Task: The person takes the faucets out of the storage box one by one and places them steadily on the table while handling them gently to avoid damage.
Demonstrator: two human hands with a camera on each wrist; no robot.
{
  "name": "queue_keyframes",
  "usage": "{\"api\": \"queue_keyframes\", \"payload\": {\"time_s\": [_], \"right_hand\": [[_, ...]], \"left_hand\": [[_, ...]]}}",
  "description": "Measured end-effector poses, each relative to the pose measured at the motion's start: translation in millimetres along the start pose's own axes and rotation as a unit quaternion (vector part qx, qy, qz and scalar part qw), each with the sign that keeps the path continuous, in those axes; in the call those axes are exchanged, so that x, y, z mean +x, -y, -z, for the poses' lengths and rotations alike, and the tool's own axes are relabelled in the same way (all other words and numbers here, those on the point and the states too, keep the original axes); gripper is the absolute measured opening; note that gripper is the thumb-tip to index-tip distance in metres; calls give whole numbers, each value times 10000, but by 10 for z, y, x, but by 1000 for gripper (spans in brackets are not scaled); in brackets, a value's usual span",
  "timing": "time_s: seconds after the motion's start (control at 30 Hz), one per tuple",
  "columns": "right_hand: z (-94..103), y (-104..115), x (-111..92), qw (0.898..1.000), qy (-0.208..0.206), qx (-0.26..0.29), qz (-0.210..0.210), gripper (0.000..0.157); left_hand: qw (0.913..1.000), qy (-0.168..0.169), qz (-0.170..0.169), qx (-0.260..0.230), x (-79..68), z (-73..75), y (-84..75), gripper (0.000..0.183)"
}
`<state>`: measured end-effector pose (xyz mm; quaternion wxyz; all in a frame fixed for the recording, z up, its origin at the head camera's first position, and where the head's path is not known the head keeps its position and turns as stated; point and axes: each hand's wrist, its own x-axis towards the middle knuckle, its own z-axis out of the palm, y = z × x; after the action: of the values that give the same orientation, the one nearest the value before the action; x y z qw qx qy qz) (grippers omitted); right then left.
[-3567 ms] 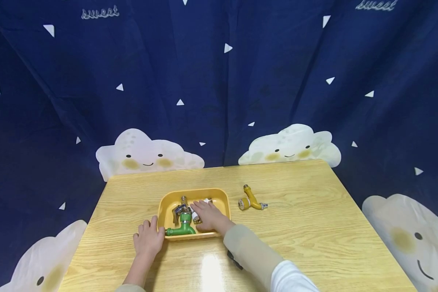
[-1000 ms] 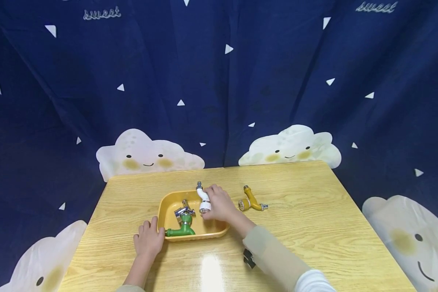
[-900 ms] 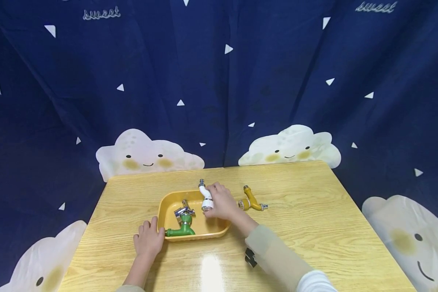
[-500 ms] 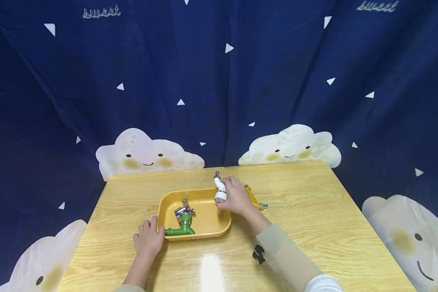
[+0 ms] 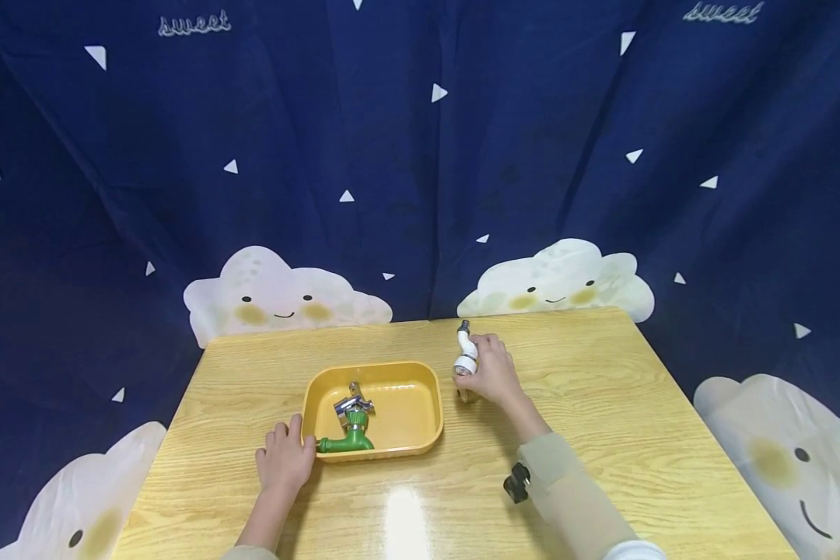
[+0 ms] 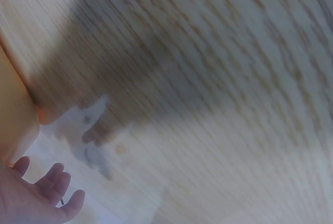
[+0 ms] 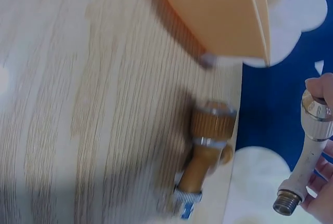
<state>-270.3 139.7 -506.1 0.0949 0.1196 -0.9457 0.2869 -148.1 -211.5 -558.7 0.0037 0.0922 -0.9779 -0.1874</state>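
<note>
My right hand (image 5: pixel 495 369) grips a white faucet (image 5: pixel 465 346) above the table, right of a yellow tray (image 5: pixel 409 412). In the right wrist view, the white faucet (image 7: pixel 304 161) has a threaded metal end pointing down. Below it a yellow faucet (image 7: pixel 208 141) lies on the table; in the head view the hand mostly hides it. My left hand (image 5: pixel 285 455) rests at the tray's left side, its fingers loosely bent in the left wrist view beside the tray wall (image 6: pixel 15 109). Inside the tray are a green faucet (image 5: pixel 350 442) and chrome tap pieces (image 5: pixel 353 403), partly overlapping.
The wooden table (image 5: pixel 602 420) extends to both sides and in front of the tray. A dark blue curtain (image 5: pixel 392 140) with printed clouds hangs behind and beside it. A black wrist-mounted device (image 5: pixel 516 482) sits at the right sleeve.
My right hand has lifted the white faucet out of the tray and carried it rightward, over the yellow faucet. The left hand has stayed at the tray's left side.
</note>
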Motion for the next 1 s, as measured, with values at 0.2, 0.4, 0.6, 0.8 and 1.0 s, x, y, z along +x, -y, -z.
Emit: {"api": "queue_keyframes", "payload": {"time_s": [0.2,0.4,0.6,0.8,1.0], "right_hand": [[93,-226,-7,9991,-92,-14,-413,80],[133,-448,-55,9969,-111,35,-780,80],[139,-657,-135,9934,-121,-6,-1141,80],[106,-851,-228,9895,-13,-14,-1442,80],[89,-999,-337,9865,108,-47,-1632,80]], "left_hand": [[10000,-19,-10,11,3,2,1,49],[10000,-26,1,33,4,-7,4,50],[10000,-21,-4,19,4,-7,2,50],[10000,-31,-12,31,8,-4,4,49],[10000,-3,20,20,7,0,0,49]]}}
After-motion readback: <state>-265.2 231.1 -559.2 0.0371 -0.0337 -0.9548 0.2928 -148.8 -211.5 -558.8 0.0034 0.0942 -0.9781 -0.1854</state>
